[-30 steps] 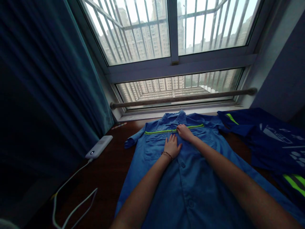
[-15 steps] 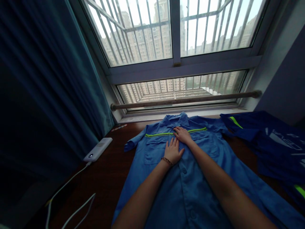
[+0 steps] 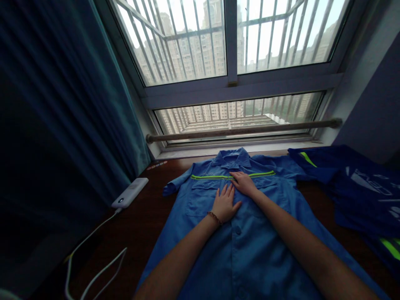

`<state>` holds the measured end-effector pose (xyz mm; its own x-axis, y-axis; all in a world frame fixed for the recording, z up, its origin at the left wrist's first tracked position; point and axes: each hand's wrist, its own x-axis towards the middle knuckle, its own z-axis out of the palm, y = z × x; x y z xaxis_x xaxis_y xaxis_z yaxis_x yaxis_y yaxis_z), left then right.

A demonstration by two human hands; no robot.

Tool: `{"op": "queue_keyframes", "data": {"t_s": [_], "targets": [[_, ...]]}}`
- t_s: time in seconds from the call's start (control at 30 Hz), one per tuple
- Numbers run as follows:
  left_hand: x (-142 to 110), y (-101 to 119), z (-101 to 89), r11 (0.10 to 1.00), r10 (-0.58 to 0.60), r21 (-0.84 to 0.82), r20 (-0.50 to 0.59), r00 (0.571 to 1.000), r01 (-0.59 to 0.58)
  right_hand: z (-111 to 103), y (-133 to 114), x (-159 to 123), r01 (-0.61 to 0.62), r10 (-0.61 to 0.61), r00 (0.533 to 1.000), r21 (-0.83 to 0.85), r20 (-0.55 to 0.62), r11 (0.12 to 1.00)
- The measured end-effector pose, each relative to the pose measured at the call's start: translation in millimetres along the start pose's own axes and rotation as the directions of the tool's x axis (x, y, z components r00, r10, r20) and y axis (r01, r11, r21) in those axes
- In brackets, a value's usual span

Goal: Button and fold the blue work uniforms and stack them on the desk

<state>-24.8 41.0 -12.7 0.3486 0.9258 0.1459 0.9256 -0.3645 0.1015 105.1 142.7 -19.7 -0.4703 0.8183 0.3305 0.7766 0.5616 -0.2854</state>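
A light blue short-sleeved work shirt (image 3: 206, 246) lies front up on the dark wooden tabletop (image 3: 125, 233), its collar toward the window. A yellow-green stripe (image 3: 209, 177) runs across its chest. My left hand (image 3: 224, 205), with a beaded bracelet on the wrist, rests flat on the chest by the button front, fingers spread. Just above and to the right, my right hand (image 3: 244, 183) lies on the cloth with its fingertips by the stripe. Both hands are open and grip nothing. A button (image 3: 238, 230) shows below my left hand.
At right lies a darker blue garment (image 3: 359, 187) with yellow-green stripes and white print. A white power bank (image 3: 130, 193) with a white cable (image 3: 90, 237) sits at left, beside the blue curtain (image 3: 103, 104). Behind the table, a horizontal rail (image 3: 243, 131) crosses the barred window.
The shirt's chest lies a little flatter and wider. My right hand has moved slightly right and nearer to me; my left hand has shifted slightly left and nearer.
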Motion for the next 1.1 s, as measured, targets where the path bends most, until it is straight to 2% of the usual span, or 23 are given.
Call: {"op": "queue_keyframes", "data": {"t_s": [0.47,0.57,0.67,0.7,0.77,0.87,0.97,1.03,1.1], "targets": [[3.7,-1.1,-3.2,0.999,0.007,-0.036,0.021,1.0,-0.006,0.0,2.3,1.8,-0.027,0.027,1.0,0.049,0.009,0.998],[4.2,-0.8,-4.9,0.999,0.003,-0.037,0.024,1.0,-0.002,-14.4,20.9,11.0,-0.131,0.131,0.991,0.049,0.005,0.99],[4.6,0.1,-6.7,0.999,-0.016,-0.03,0.044,0.999,0.018,-45.7,59.8,16.0,-0.309,0.311,0.948,0.041,-0.065,0.95],[4.8,0.2,-7.0,0.999,-0.022,-0.027,0.049,0.999,0.024,-58.1,75.7,13.7,-0.385,0.387,0.917,0.038,-0.101,0.922],[5.1,0.1,-6.6,0.999,-0.024,-0.024,0.047,0.999,0.025,-81.0,107.6,0.8,-0.552,0.548,0.818,0.03,-0.172,0.833],[5.8,-1.1,-3.9,1.0,-0.014,-0.028,0.028,1.0,0.015,-100.6,144.3,-32.1,-0.768,0.751,0.616,0.03,-0.239,0.639],[6.6,-2.2,-1.2,1.0,-0.013,-0.025,0.017,1.0,0.013,-99.3,160.2,-59.0,-0.89,0.863,0.427,0.044,-0.271,0.454],[6.9,-2.3,-0.6,1.0,-0.014,-0.023,0.021,1.0,0.015,-92.7,162.4,-64.9,-0.927,0.893,0.34,0.055,-0.295,0.371],[6.9,-2.0,-0.9,1.0,-0.019,-0.022,0.027,0.999,0.019,-87.1,162.1,-63.0,-0.947,0.907,0.278,0.069,-0.316,0.314]]}}
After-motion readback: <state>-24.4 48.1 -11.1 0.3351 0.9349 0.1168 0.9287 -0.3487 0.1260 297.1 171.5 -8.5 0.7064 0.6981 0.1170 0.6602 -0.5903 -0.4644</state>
